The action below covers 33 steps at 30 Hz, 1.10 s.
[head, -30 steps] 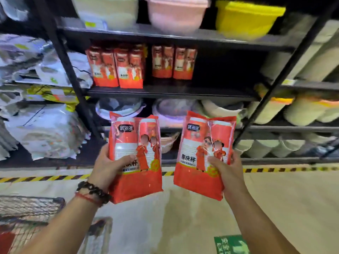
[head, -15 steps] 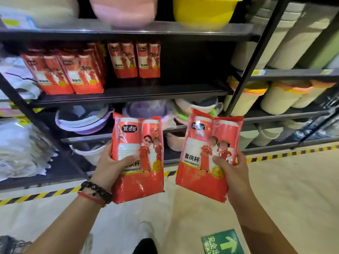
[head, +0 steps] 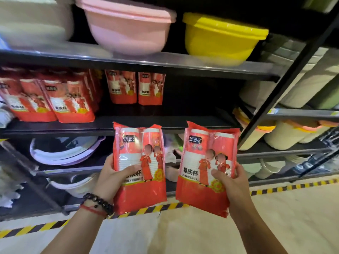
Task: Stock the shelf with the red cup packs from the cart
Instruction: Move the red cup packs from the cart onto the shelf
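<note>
I hold two red cup packs upright in front of the black shelf point(head: 165, 123). My left hand point(head: 111, 177) grips the left pack point(head: 141, 191) by its left edge, thumb across the front. My right hand point(head: 232, 184) grips the right pack point(head: 201, 195) by its right edge. Both packs reach up to the shelf board's front edge. On that shelf stand several more red cup packs: a row at the left point(head: 71, 101) and two further back in the middle point(head: 135, 88). The shelf's right part is dark and bare. The cart is out of view.
Pink basin point(head: 126, 28) and yellow basin point(head: 222, 39) sit on the shelf above. Basins point(head: 62, 153) lie on the lower shelves. A slanted black upright point(head: 286, 77) separates a right bay of pale containers point(head: 282, 138). Yellow-black floor tape point(head: 36, 228) runs along the shelf base.
I have come closer to the shelf and the view has tilted up. Both packs have risen toward the middle shelf. The cart seen a second ago has left the view.
</note>
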Motion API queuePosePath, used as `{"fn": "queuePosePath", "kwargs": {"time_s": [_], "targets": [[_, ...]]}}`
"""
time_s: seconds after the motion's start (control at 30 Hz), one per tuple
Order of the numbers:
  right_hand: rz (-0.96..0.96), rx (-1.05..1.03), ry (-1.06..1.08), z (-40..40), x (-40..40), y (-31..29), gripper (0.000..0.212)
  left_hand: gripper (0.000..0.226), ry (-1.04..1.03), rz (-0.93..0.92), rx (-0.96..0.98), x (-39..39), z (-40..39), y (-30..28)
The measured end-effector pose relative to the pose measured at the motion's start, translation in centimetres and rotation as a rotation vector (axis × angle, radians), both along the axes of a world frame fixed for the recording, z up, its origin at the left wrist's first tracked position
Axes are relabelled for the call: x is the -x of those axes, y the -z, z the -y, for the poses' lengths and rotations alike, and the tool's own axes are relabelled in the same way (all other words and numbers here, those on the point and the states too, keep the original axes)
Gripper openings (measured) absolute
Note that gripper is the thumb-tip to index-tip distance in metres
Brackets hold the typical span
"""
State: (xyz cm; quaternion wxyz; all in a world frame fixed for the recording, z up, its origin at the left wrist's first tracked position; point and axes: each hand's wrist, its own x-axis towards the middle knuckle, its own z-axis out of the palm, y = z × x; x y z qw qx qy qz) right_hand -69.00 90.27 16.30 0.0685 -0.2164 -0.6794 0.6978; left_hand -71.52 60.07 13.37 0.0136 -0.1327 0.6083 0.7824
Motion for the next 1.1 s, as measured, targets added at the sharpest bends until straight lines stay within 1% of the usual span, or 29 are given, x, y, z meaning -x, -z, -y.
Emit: {"fn": "queuePosePath", "kwargs": {"time_s": [0.13, 0.27, 0.33, 0.4, 0.47, 0.53, 0.57, 0.63, 0.67, 0.7, 0.8, 0.83, 0.93, 1.1], "targets": [[-0.017, 0.042, -0.024, 0.8, 3.9, -0.2, 0.053, 0.086, -0.017, 0.024, -0.001, 4.0, 0.8, -0.1], [-0.009, 0.042, -0.042, 1.0, 7.9, 0.4, 0.057, 0.086, -0.016, 0.048, 0.036, 7.9, 1.0, -0.1], [-0.01, 0.065, -0.033, 0.7, 10.2, 0.9, 0.055, 0.089, -0.028, 0.057, 0.039, 9.8, 0.9, 0.0], [0.0, 0.059, -0.043, 0.5, 12.2, 1.7, 0.053, 0.086, -0.04, 0.066, 0.073, 11.3, 0.5, 0.1], [0.0, 0.076, -0.063, 0.3, 14.3, 1.9, 0.054, 0.083, -0.062, 0.077, 0.069, 12.6, 0.1, -0.1], [-0.001, 0.089, -0.09, 0.1, 16.5, 2.0, 0.052, 0.085, -0.098, 0.071, 0.085, 14.2, 0.0, -0.4], [-0.001, 0.091, -0.106, 0.1, 17.4, 1.9, 0.051, 0.082, -0.115, 0.069, 0.089, 15.0, -0.2, -0.5], [-0.016, 0.117, -0.133, 0.3, 19.4, 1.7, 0.052, 0.067, -0.141, 0.057, 0.076, 16.4, -0.3, -1.1], [-0.024, 0.126, -0.146, 0.4, 20.3, 1.6, 0.053, 0.063, -0.158, 0.054, 0.074, 17.1, -0.3, -1.2], [-0.029, 0.133, -0.164, 0.6, 21.2, 1.6, 0.053, 0.064, -0.174, 0.051, 0.076, 17.7, -0.2, -1.3], [-0.035, 0.139, -0.202, 1.2, 23.5, 1.6, 0.054, 0.084, -0.211, 0.041, 0.096, 19.1, 0.6, -1.2], [-0.033, 0.137, -0.207, 1.3, 24.1, 1.7, 0.053, 0.087, -0.216, 0.045, 0.105, 19.6, 0.9, -1.1], [-0.023, 0.145, -0.227, 2.2, 25.9, 2.0, 0.052, 0.083, -0.221, 0.039, 0.109, 20.9, 2.2, -0.6], [-0.055, 0.13, -0.213, 4.5, 29.2, 2.5, 0.05, 0.085, -0.203, -0.023, 0.099, 24.3, 5.0, 0.4]]}}
